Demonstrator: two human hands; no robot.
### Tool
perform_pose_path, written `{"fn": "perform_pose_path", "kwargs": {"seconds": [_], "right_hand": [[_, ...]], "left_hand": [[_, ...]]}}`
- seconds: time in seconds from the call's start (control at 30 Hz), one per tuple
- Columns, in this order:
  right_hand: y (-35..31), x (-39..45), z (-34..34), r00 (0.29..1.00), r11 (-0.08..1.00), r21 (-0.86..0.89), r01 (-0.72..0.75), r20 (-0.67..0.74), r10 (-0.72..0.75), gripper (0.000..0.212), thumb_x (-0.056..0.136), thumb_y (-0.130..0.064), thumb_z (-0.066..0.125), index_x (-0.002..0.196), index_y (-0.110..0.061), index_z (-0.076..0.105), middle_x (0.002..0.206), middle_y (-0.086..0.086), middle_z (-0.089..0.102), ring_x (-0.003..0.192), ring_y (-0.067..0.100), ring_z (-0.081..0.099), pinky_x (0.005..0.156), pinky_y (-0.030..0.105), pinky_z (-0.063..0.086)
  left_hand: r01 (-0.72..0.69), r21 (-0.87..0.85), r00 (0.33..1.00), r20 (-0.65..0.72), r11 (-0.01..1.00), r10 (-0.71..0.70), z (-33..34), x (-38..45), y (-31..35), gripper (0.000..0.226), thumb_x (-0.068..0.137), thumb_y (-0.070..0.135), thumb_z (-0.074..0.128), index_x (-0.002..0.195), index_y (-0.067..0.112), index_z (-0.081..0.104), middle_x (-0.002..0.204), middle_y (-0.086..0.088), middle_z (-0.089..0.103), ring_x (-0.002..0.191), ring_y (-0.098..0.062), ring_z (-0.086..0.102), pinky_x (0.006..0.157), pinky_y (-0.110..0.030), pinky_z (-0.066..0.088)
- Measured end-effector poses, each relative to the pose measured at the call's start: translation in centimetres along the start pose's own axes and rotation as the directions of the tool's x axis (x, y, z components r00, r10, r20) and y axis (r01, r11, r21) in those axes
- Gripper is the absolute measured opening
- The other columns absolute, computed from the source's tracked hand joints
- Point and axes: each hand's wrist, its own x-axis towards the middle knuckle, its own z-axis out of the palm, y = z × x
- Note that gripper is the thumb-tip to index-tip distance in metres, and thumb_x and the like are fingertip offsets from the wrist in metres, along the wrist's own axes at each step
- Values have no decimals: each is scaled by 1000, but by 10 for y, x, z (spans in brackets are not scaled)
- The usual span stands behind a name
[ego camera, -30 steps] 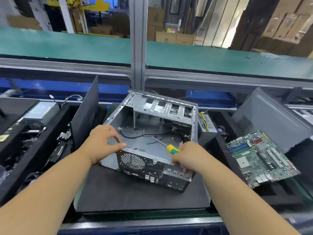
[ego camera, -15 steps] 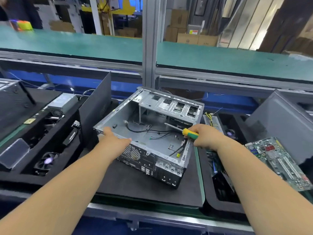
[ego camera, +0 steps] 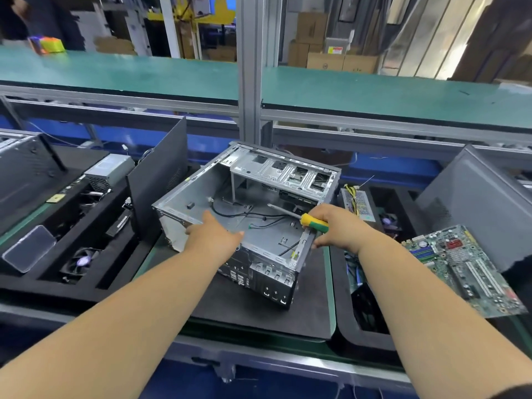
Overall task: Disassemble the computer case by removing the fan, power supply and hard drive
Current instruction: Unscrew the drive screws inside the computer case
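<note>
Computer case [ego camera: 259, 226]: open, side panel off, lying on a black mat [ego camera: 259, 309] between the two hands; interior bare apart from loose black cables [ego camera: 259, 218] on its floor.
Left hand [ego camera: 214, 236]: fingers extended and loosely spread, palm down, resting on the near rim of the case at its left corner.
Right hand [ego camera: 336, 227]: fingers curled round the yellow-green handle of a screwdriver [ego camera: 299, 216] while also touching the case's right rim; the shaft points away from the hand, up and left, over the interior.
Drive cage [ego camera: 285, 171]: at the far end of the case, beyond both hands.
Power supply [ego camera: 109, 171]: out of the case, well to the left of the left hand, in a black foam tray [ego camera: 72, 292].
Fan [ego camera: 82, 260]: in the same tray, left of the left forearm.
Motherboard [ego camera: 466, 269]: right of the right forearm, lying tilted.
Side panel [ego camera: 158, 180]: standing upright just left of the case.
Hard drive: cannot tell where it is.
</note>
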Motion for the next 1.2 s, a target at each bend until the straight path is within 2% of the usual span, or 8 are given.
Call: {"fn": "perform_pose_path", "kwargs": {"seconds": [0.1,0.23,0.43,0.5,0.73,0.9,1.07,1.2], "right_hand": [[1,-1,3,1000,1000,-21,11,-18,-11,51,62,-29,93,106,-23,68,112,-5,56,102,18,57,87,27,43],[-8,-10,7,999,999,-31,9,-30,-10,48,59,-36,93,99,-25,68,108,-6,55,99,18,57,89,31,47],[-45,-14,29,995,999,-33,-25,-97,22,50,59,-43,91,99,-25,68,101,-7,51,92,16,54,81,32,47],[-61,-12,38,992,998,-34,-46,-123,42,48,59,-45,91,97,-25,68,100,-6,51,91,17,55,78,32,48],[-111,-8,69,968,987,-2,-160,-197,157,45,60,-45,90,93,-25,68,102,-7,52,88,16,57,77,35,50],[-143,-4,81,946,965,-20,-262,-202,253,41,60,-49,89,82,-34,57,98,-8,49,84,17,57,74,34,50],[-164,-7,91,904,931,35,-363,-229,361,45,58,-49,90,88,-26,66,96,-8,51,83,16,59,77,36,53],[-174,-10,92,875,898,43,-438,-207,437,47,61,-47,89,95,-22,68,102,-4,53,91,19,59,82,34,50]], "left_hand": [[-50,0,999,4,999,50,0,3,-6,94,85,56,61,154,23,5,151,-28,27,106,-32,59,73,-29,38],[-107,-7,993,45,994,107,-6,17,-14,94,82,51,63,153,28,6,150,-26,32,107,-33,59,77,-30,42],[-155,-53,980,114,986,160,-34,48,-31,97,74,41,66,152,36,9,126,-19,55,102,-34,61,83,-39,52],[-181,-61,974,127,982,188,-45,60,-40,96,74,42,66,152,38,11,127,-19,55,103,-34,60,76,-35,51],[-302,-73,928,204,951,311,-71,104,-66,95,72,39,65,151,42,13,131,-18,50,105,-33,57,79,-34,47],[-428,-104,860,258,898,439,-83,132,-79,91,80,38,68,152,43,12,144,-15,42,117,-32,52,97,-39,45],[-503,-225,786,281,834,550,-85,151,-83,89,82,35,70,151,45,14,151,-10,36,112,-21,49,84,-30,39],[-526,-310,742,287,792,606,-84,158,-80,91,83,31,73,152,43,14,158,-5,27,139,-27,36,98,-33,36]]}}
